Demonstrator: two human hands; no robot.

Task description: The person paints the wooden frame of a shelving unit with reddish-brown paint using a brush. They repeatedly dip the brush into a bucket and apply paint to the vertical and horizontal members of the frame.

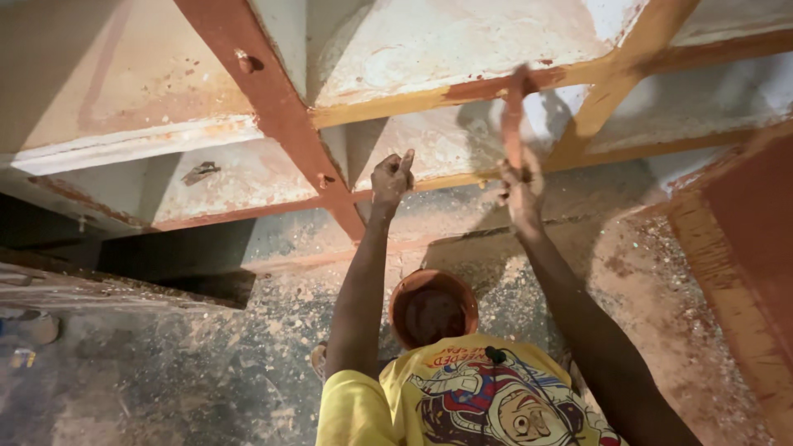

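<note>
Two bare hands are up in the middle of the frame, both arms stretched straight away from the yellow printed shirt (462, 396) at the bottom. One brush (516, 111), smeared red-brown, stands nearly upright in the right hand (522, 192), whose fingers are wrapped tight round its lower handle; its tip meets the yellow rail (462, 92) of the wooden frame at upper centre. The left hand (391, 177) is curled into a loose fist with nothing visible inside, thumb raised, resting against the lower rail. One round bowl of red-brown paint (432, 307) sits on the sawdust-strewn floor (206, 355) between the forearms. One red-painted diagonal beam (273, 99) crosses the upper left.
</note>
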